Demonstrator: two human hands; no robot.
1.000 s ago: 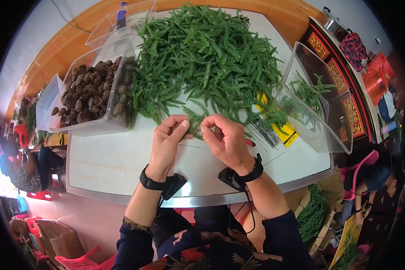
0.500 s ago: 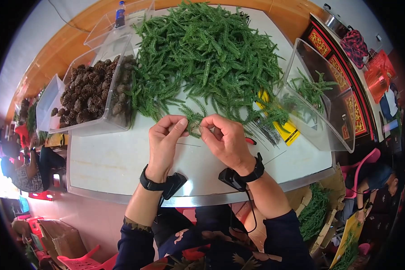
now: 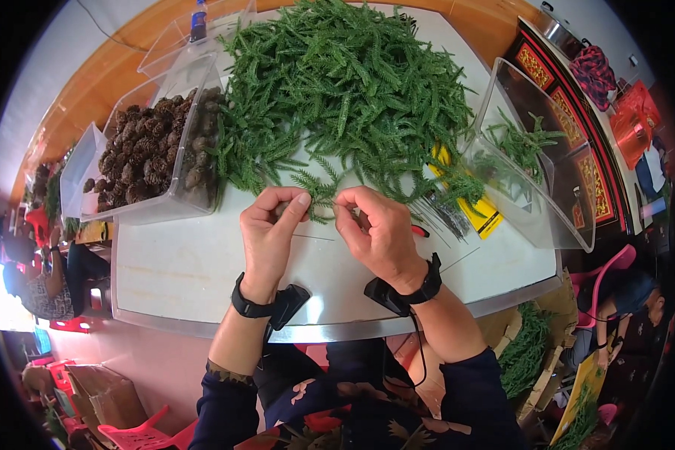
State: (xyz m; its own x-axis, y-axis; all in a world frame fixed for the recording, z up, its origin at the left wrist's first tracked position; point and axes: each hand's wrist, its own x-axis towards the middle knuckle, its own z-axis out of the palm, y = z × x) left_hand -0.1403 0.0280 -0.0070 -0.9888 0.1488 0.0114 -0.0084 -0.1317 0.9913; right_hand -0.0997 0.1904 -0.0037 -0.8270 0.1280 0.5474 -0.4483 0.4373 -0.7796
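Note:
Thumb and fingertips of my left hand [image 3: 266, 232] are pinched together at the stem end of a small green artificial pine sprig [image 3: 316, 184]. Close to its right, my right hand [image 3: 381, 238] has its thumb and forefinger closed against the same sprig's lower end. Whether a thin wire is also between those right fingers is too small to make out. Just beyond both hands rises a large heap of green pine sprigs [image 3: 345, 82]. Beside my right hand lies a tool's red-and-black handle [image 3: 420, 231], with the rest hidden.
A clear bin of brown pine cones [image 3: 146, 154] stands at the left. Another clear bin [image 3: 555, 217], tilted, holds a few sprigs at the right. Thin dark wires [image 3: 446, 217] lie by a yellow package [image 3: 485, 219]. Other people sit at both sides of the room.
My left hand has shifted slightly left and up, widening the gap between my hands a little. Both keep their pinch, and the view has tilted slightly.

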